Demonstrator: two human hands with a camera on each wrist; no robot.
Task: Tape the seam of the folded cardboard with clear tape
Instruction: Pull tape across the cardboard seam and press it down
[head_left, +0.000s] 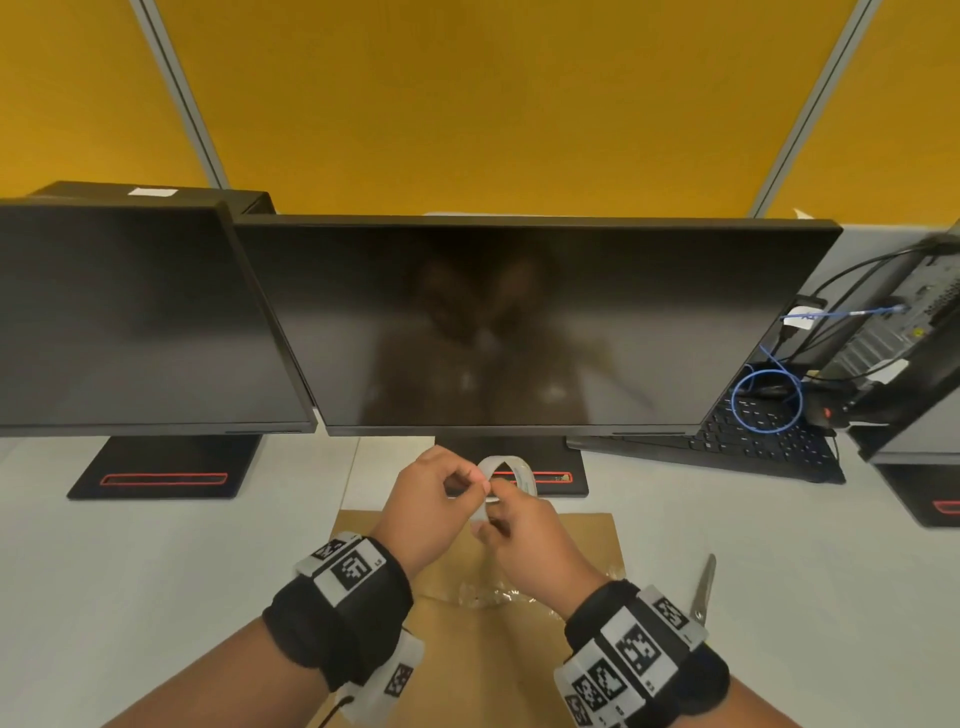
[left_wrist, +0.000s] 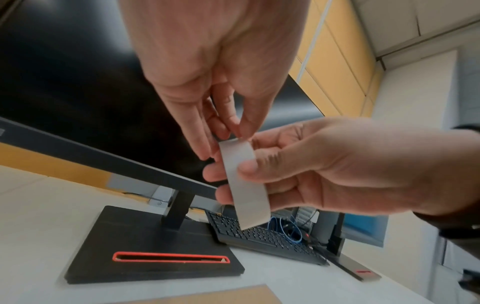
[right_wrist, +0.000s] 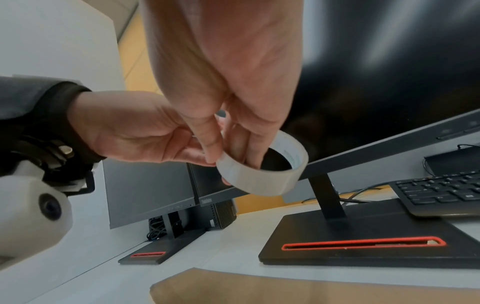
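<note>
Right hand (head_left: 524, 540): raised above the desk, thumb on the outer face and fingers through the core of the roll of clear tape (head_left: 506, 480), clamped on it. Left hand (head_left: 431, 499): just to its left, touching the same roll, fingertips pinched at the roll's upper edge.

Roll of clear tape: held in the air between both hands, above the far end of the folded cardboard (head_left: 467, 649) and in front of the centre monitor's stand base (head_left: 561, 478).

Head view only: cardboard flat on the desk (head_left: 182, 571) below both wrists, long axis running away from the person; a crinkled clear strip (head_left: 488, 595) lies across it beneath the right hand; scissors (head_left: 704, 590) lie on the desk just right of the right wrist, blades pointing away from the person.

Left wrist view only: roll (left_wrist: 245, 185) seen edge-on as a pale band, standing nearly upright, right thumb pressed on its face, left fingertips (left_wrist: 221, 131) meeting at its top edge. Whether a loose tape end is lifted cannot be told.

Right wrist view only: roll (right_wrist: 262, 179) seen as an open ring, its hole facing up and toward the monitor; printed inner core visible; a right finger hooked inside.

Beyond the hands: two dark monitors (head_left: 145, 317), a keyboard (head_left: 753, 436) to the right.
</note>
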